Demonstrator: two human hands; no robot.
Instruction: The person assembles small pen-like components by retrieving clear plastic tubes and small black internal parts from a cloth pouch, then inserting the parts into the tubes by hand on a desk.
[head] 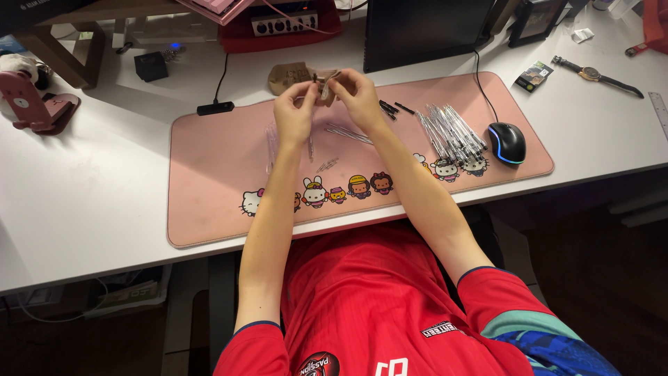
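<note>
1. Left hand (293, 111) and right hand (356, 94) pinch 1 thin pen part (325, 85) above the mat's (209, 188) far edge.
2. It looks light, stiff, slippery; best gripped near both ends.
3. Clear pens (451, 132) lie toward the mat's right edge.

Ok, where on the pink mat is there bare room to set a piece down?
The mat's left third is bare, bordered by its left edge and the left hand. The white desk left of the mat is open too. Crowded: the clear pen barrels beside the mouse, and loose parts under the right hand.
</note>
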